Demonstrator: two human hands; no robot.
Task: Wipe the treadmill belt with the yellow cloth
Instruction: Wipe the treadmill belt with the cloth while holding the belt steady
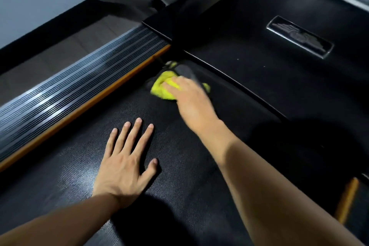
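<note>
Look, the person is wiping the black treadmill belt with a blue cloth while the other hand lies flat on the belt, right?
Not quite: the cloth is yellow, not blue, as the head view shows. The right hand wipes the treadmill belt with it while the left hand lies flat on the belt.

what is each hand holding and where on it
The right hand holds the bunched yellow cloth from above at its near edge, against the treadmill belt. The left hand holds nothing; it rests flat on the belt.
</note>
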